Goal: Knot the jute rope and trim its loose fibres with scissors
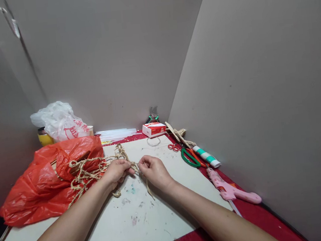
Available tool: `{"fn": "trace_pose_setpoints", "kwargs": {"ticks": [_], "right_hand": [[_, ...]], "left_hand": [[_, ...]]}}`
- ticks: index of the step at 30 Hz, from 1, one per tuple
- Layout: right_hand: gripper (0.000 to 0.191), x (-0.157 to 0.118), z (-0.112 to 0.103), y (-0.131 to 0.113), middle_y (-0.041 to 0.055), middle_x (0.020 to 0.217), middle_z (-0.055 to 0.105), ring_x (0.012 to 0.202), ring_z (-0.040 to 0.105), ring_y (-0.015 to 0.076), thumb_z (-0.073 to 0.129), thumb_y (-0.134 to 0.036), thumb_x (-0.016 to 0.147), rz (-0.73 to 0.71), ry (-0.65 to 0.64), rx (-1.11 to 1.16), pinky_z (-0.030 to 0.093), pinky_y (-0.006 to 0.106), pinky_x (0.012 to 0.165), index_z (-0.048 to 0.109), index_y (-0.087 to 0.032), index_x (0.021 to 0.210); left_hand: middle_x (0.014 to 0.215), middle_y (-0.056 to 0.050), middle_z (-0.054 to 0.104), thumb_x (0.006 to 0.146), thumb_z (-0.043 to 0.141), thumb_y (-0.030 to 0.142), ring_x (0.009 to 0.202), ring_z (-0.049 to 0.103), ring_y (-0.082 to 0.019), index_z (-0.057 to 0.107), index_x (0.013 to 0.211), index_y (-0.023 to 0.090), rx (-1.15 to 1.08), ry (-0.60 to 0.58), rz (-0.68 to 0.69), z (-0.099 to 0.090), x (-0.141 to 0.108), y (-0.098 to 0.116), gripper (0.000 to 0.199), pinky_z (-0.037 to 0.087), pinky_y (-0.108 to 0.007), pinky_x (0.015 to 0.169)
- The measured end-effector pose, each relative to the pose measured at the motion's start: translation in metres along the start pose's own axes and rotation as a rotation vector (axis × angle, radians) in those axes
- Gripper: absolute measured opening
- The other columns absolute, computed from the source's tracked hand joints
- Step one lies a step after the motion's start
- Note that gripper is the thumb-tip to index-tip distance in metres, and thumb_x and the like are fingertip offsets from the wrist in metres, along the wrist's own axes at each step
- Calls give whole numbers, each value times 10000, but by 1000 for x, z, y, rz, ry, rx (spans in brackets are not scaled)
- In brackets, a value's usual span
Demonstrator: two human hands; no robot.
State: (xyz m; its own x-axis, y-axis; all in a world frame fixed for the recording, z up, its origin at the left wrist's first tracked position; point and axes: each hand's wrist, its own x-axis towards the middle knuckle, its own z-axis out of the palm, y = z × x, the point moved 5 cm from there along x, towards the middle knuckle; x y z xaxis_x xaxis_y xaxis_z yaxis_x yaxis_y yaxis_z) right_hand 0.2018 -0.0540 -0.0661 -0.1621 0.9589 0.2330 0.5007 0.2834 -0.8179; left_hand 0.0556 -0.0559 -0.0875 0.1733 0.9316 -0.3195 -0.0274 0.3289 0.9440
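A tangle of tan twisted straw cord (81,174) spreads from the red plastic bag (36,181) to the middle of the white board (115,234). My left hand (118,171) is closed on the cord, thumb pressed against fingers. Close beside it, my right hand (154,171) pinches the same cord by its thumb and fingertips. A short length of cord lies between the two hands, and a loose end hangs below the right one. Part of the cord is hidden behind my left hand and forearm.
At the back stand a white plastic bag (62,122), a yellow jar (45,137), clear glue sticks (117,134), a red-white box (153,129) and pliers (153,115). Along the right lie green-handled scissors (189,158), a striped roll (206,156) and a pink glue gun (234,191). Grey partitions enclose the table.
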Motion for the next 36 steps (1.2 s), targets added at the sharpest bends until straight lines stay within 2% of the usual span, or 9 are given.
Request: {"fn": "trace_pose_setpoints", "kwargs": {"ticks": [6,11,15,18,21,23,27,32,36], "right_hand": [[145,-1,8,6,-42,487,474,477,416,95,511,-285,727,29,-26,11,308,209,479,563,-180,644],[208,-4,6,1,-14,540,582,433,431,95,584,-361,699,229,-114,451,324,219,449,556,-172,780],[346,2,-11,-15,80,833,707,676,595,149,662,-365,677,237,-127,640,431,256,610,566,-167,944],[263,9,-33,-26,85,966,711,915,620,183,643,-360,730,81,-20,646,441,306,799,560,-193,916],[98,3,-50,-31,75,1073,688,1071,584,193,589,-299,783,-108,-24,541,387,368,950,577,-206,813],[65,-11,-54,-27,77,1201,633,1161,532,207,568,-233,779,-163,-168,343,353,400,998,624,-207,760],[277,-44,-58,-3,56,1241,606,1234,464,219,478,-82,678,-164,-467,3,308,435,1046,712,-223,724],[241,-40,-76,27,59,863,696,807,635,194,441,-150,682,82,-222,-69,476,337,754,671,-184,742],[198,-21,-56,23,38,711,662,663,585,165,480,-279,757,72,-200,-251,408,267,611,642,-176,708]], "left_hand": [[522,20,592,693,613,279,328,186,-14,532,666,141,1,11,2,0,-1,1,162,69,-214,365],[568,4,623,694,611,301,327,180,-13,538,701,142,-9,-3,6,0,2,-1,175,65,-211,362],[587,-13,647,706,611,307,328,177,-16,528,694,148,-3,-6,13,-1,3,-2,179,69,-214,361],[564,-9,636,716,602,310,326,167,-16,524,676,147,-4,-5,6,0,2,0,184,61,-219,361],[538,-1,618,720,598,305,326,166,-15,537,671,138,-11,3,4,0,0,1,186,61,-220,364],[539,-3,619,724,598,296,326,168,-16,539,670,137,-14,6,4,0,0,2,179,59,-221,366],[538,-1,621,729,607,268,327,166,-17,528,662,143,-13,12,-14,1,-1,2,163,51,-225,373],[357,61,422,759,583,263,331,128,-31,533,611,140,13,8,-20,0,-2,2,199,45,-229,377],[340,83,352,763,579,275,329,120,-33,535,602,146,19,0,-3,0,-1,2,211,53,-224,372]]}}
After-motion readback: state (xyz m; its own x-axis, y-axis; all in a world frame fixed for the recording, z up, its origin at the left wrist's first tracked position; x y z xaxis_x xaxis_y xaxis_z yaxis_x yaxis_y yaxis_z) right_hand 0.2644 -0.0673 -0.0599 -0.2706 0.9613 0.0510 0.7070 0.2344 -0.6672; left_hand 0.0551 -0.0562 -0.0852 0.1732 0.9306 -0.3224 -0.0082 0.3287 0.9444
